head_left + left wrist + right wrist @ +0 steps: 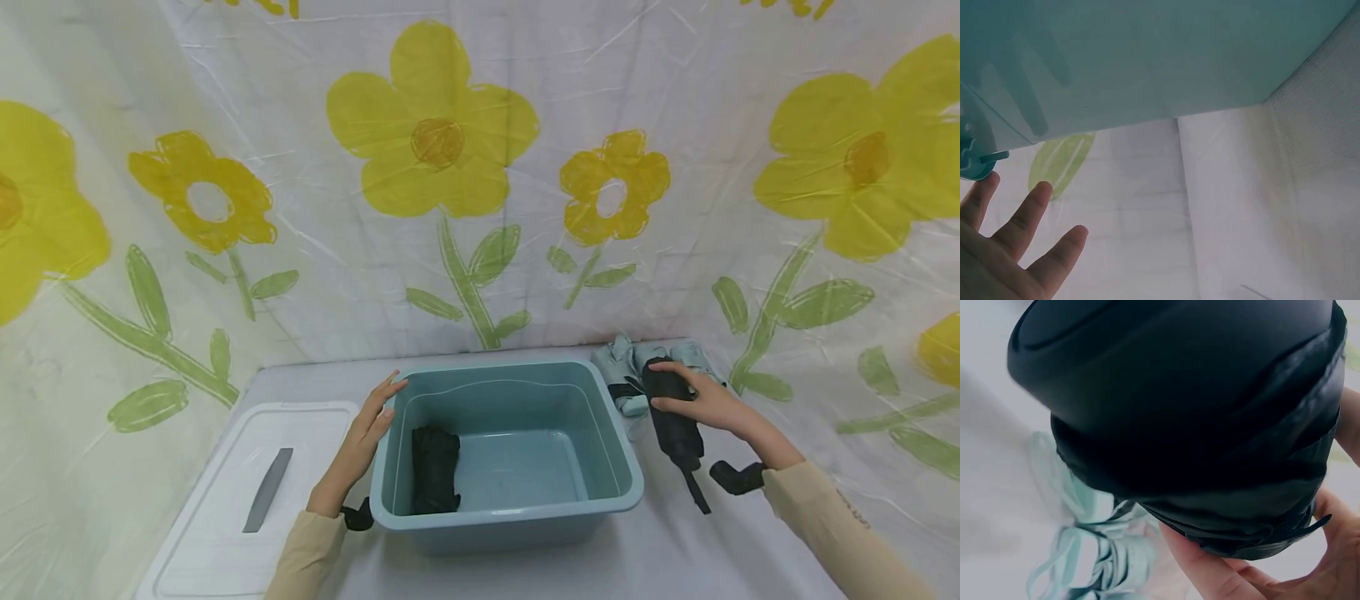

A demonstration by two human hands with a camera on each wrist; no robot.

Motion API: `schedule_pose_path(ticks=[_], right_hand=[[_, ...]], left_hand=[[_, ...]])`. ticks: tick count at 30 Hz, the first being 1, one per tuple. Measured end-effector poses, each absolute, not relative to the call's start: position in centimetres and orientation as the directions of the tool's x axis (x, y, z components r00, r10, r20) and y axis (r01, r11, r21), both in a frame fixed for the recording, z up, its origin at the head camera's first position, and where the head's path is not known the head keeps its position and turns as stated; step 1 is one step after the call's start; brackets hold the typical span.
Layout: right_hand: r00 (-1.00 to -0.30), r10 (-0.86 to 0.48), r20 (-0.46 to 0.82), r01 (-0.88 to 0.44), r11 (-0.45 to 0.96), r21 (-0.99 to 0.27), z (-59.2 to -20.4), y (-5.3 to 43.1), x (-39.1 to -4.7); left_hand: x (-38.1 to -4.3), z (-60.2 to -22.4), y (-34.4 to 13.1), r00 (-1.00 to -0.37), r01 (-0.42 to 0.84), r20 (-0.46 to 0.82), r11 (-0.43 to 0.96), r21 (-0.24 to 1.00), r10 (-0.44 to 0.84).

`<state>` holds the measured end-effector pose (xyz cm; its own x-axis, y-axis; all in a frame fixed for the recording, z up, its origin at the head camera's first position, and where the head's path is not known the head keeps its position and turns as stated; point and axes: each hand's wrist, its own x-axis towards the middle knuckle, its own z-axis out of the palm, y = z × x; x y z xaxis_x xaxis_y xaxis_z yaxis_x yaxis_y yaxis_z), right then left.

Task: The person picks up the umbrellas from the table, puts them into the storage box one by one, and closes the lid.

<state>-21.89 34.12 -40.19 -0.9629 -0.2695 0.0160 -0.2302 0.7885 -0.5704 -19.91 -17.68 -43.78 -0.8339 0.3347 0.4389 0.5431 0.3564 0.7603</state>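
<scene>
My right hand grips a black folded umbrella from its right side, with the strap end hanging toward the front. In the right wrist view the black umbrella fills most of the picture, and fingers curl around its far end. To the left stands a blue-green plastic bin. Inside it, along the left wall, lies another black folded bundle. My left hand is at the bin's left rim with straight, spread fingers; the left wrist view shows fingertips close below the rim's corner.
Behind the held umbrella, several light blue folded umbrellas with straps lie at the table's back right. A white lid with a grey handle lies left of the bin. A flower-printed curtain hangs behind the white table.
</scene>
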Motion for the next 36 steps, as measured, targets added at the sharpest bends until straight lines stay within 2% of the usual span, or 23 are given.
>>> schedule_pose_path(ticks=[11,27,33,36], right_hand=[[-0.958,-0.286,0.032,-0.246,0.756,-0.607,-38.6,33.4,-21.8],[-0.959,-0.281,-0.032,-0.199,0.752,-0.628,-35.5,31.5,-21.9],[-0.955,-0.293,-0.036,-0.193,0.714,-0.673,-34.7,30.7,-22.0],[-0.951,-0.308,-0.028,-0.199,0.679,-0.707,-34.5,30.2,-22.1]], left_hand=[[-22.0,-47.1,-18.7,-0.835,0.542,0.441,0.352,0.763,0.329],[-22.0,-47.2,-18.8,-0.839,0.536,0.439,0.341,0.773,0.323],[-21.9,-47.1,-18.7,-0.838,0.535,0.439,0.335,0.775,0.323],[-21.1,-45.8,-18.3,-0.841,0.529,0.431,0.333,0.78,0.327]])
